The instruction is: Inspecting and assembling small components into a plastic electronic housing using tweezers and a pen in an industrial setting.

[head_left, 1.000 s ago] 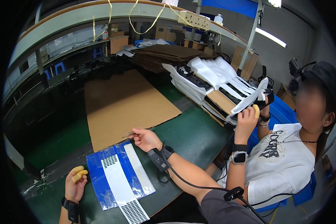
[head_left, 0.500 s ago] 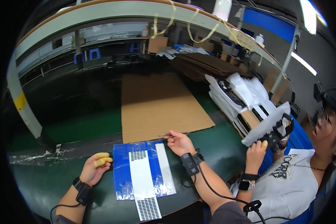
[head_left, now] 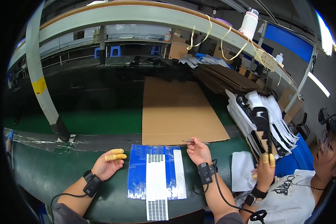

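Two hands flank your blue-and-white bag [head_left: 156, 178]: left hand [head_left: 107, 166] at 9 o'clock, fingers loosely apart; right hand [head_left: 199, 151] at 2 o'clock, fingers pinching thin tweezers [head_left: 193, 141].

Bare green table [head_left: 44, 175] lies open leftward; stacked white packages [head_left: 265, 123] and a co-worker's hand [head_left: 264, 171] crowd the right.

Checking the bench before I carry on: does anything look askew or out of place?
Only the white perforated strip: it lies across the blue and clear bag and overhangs the green table's near edge. Nothing spilled or damaged.
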The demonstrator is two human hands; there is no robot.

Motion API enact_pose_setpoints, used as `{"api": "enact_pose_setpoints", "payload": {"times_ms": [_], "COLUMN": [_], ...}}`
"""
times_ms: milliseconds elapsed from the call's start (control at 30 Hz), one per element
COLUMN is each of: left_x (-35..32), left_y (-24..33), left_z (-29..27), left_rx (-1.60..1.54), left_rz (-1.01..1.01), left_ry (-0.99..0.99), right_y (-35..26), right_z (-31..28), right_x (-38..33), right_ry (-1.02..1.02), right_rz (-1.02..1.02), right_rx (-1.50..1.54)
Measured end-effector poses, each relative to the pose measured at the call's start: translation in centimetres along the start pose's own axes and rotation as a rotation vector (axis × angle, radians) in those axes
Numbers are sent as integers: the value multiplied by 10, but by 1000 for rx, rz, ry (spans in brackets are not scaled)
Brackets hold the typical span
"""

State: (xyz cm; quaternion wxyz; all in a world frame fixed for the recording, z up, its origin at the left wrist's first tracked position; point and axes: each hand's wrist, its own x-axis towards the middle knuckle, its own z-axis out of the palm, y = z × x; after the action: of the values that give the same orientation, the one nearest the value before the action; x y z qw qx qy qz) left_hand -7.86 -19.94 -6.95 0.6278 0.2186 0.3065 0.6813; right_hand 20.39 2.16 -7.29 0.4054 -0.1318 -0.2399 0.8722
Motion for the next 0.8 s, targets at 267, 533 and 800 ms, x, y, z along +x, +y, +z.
{"api": "enact_pose_setpoints", "payload": {"times_ms": [267, 533, 800], "left_x": [-8, -5, 11], "left_y": [2, 5, -17], "left_z": [-9, -8, -8], "left_rx": [-269, -290, -253], "left_rz": [-3, -28, -116], "left_ry": [43, -6, -142], "right_y": [2, 5, 4], "right_z": [-11, -14, -13], "right_x": [5, -4, -6], "right_ry": [78, 27, -72], "right_rz": [-46, -84, -25], "right_rx": [7, -10, -35]}}
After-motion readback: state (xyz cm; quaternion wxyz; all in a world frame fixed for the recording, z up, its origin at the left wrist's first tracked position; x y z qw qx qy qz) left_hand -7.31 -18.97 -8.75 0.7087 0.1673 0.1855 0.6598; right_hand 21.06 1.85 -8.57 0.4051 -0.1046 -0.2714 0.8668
